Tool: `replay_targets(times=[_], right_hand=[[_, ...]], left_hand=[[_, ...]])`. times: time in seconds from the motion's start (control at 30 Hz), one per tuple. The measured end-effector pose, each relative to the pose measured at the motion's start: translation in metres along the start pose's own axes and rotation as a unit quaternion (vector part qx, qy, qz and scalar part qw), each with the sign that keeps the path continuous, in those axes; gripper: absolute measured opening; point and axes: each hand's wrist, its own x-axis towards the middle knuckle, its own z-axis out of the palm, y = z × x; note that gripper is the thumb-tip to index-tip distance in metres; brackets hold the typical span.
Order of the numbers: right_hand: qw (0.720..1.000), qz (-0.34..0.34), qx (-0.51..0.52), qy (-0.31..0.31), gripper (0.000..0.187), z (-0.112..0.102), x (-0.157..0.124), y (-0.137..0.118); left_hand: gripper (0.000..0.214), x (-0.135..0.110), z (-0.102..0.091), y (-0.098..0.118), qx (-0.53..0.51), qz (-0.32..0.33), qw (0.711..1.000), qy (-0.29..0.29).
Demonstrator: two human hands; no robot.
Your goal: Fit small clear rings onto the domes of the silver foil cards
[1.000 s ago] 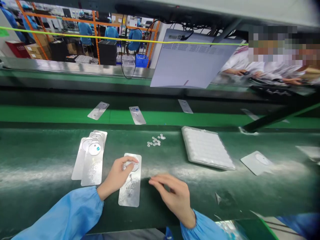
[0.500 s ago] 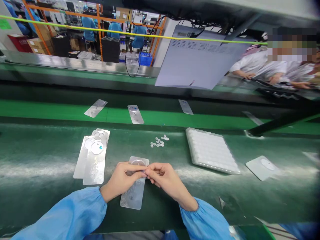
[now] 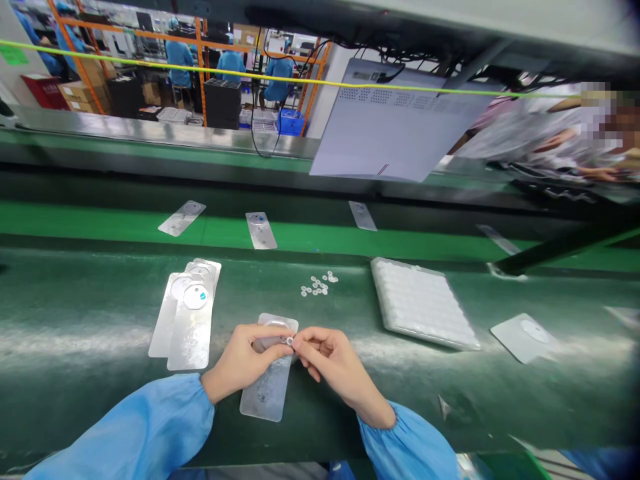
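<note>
One small white ring (image 3: 289, 341), round and pale with a darker centre, sits at the fingertips of both hands, in view over the right-hand edge of a silver phone-back panel (image 3: 267, 393); whether it touches the panel cannot be told. The left hand (image 3: 243, 357) closes thumb and forefinger on the ring from 9 o'clock, and the right hand (image 3: 340, 367) pinches it from 3 o'clock, its other fingers curled. The panel, rounded at the corners, mottled and shiny, lies flat, reaching from the ring towards 7 o'clock. Taking the ring as the dial's centre, more than ten loose rings (image 3: 316, 285) lie at 1 o'clock, some too close together to count exactly. At 9 o'clock is an overlapping stack of panels (image 3: 189, 333), at least three, the front one bearing one blue sticker (image 3: 203, 296). One tray of white pieces (image 3: 425, 303) rests between 2 and 3 o'clock, and one pale panel (image 3: 524, 338) at 3. Farther off, four panels lie along a bright green strip (image 3: 305, 233), at 10, 11, 1 and 2 o'clock
</note>
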Motion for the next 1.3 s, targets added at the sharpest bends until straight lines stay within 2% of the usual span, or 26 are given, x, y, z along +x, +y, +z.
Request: replay_targets(times=[0.13,0.33,0.57,0.73,0.8,0.97,1.13,1.2,1.3], right_hand=[[0.998,-0.039,-0.041,0.042,0.048,0.003,-0.001,0.001],[0.992,-0.058,-0.087,0.075,0.042,0.008,0.001,0.003],[0.993,-0.043,-0.078,0.077,0.037,0.011,0.003,0.000],[0.996,-0.014,-0.064,0.063,0.039,0.008,0.005,-0.002],[0.997,0.009,-0.061,0.042,0.044,0.006,0.006,-0.004],[1.000,0.010,0.000,0.023,0.049,0.005,0.012,-0.009],[0.998,-0.021,0.066,-0.006,0.051,0.010,0.014,0.001],[0.998,-0.010,0.064,-0.021,0.053,0.016,0.008,0.011],[0.997,0.012,0.011,-0.076,0.048,0.022,-0.002,0.021]], left_hand=[[0.053,-0.003,-0.001,0.005,0.028,0.010,0.999,-0.013],[0.053,-0.006,0.001,0.006,0.041,0.029,0.999,-0.013],[0.057,-0.007,0.002,0.005,0.031,0.035,0.999,-0.014],[0.097,-0.011,0.004,0.000,-0.093,0.003,0.995,-0.017],[0.104,-0.012,0.005,0.000,-0.143,-0.016,0.989,-0.014],[0.099,-0.007,0.002,0.003,-0.187,-0.063,0.980,0.026],[0.071,0.002,0.000,-0.002,-0.242,-0.141,0.958,0.056],[0.063,0.003,0.001,-0.002,-0.263,-0.149,0.951,0.070],[0.062,0.004,-0.002,0.001,-0.254,-0.139,0.955,0.067]])
